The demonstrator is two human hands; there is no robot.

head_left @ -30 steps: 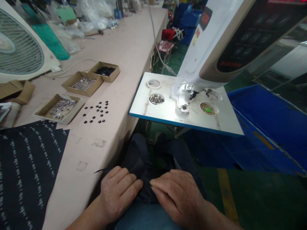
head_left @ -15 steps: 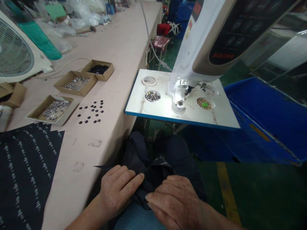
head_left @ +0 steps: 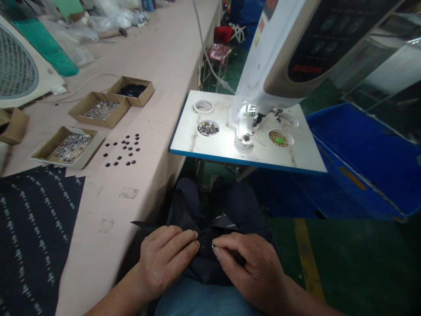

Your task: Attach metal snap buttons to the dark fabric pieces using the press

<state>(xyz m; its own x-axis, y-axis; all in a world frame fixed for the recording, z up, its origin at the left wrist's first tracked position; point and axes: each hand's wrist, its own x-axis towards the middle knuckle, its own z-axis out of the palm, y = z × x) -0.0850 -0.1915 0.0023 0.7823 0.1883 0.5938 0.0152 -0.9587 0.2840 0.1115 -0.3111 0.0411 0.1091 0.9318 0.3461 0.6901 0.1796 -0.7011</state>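
A pale, matte desk (head_left: 158, 118) with scuffed rectangular marks runs back through the room, beside a green floor (head_left: 348, 259) crossed by a yellow stripe. Over the lap, the left hand (head_left: 166, 254) is closed on soft, dark cloth (head_left: 204, 265), its fingers bent and thumb tip pressed to the folds. The right hand (head_left: 251, 261) pinches a tiny shiny piece (head_left: 213, 246) between thumb and forefinger, right at the same cloth; its exact shape is too small to tell. A flap with white lettering (head_left: 225, 222) lies folded just beyond the right hand, and a thin dark point of fabric juts out past the left. On the desk, flat black sheets (head_left: 33, 228) with slanting rows of white print have jagged, stepped far edges. Near them are scattered glossy, round black caps (head_left: 130, 154), then a shallow pale tray (head_left: 86, 161) and a brown cardboard box (head_left: 108, 121), both holding small silvery metal bits, and another box (head_left: 144, 99) of black pieces. Across from these, a smooth white machine (head_left: 266, 66) rises over a blue-edged white board (head_left: 210, 147) with round wells. Crinkled clear plastic (head_left: 112, 15) and a ribbed fan grille (head_left: 16, 66) sit farther off, opposite a blue bin (head_left: 362, 145).
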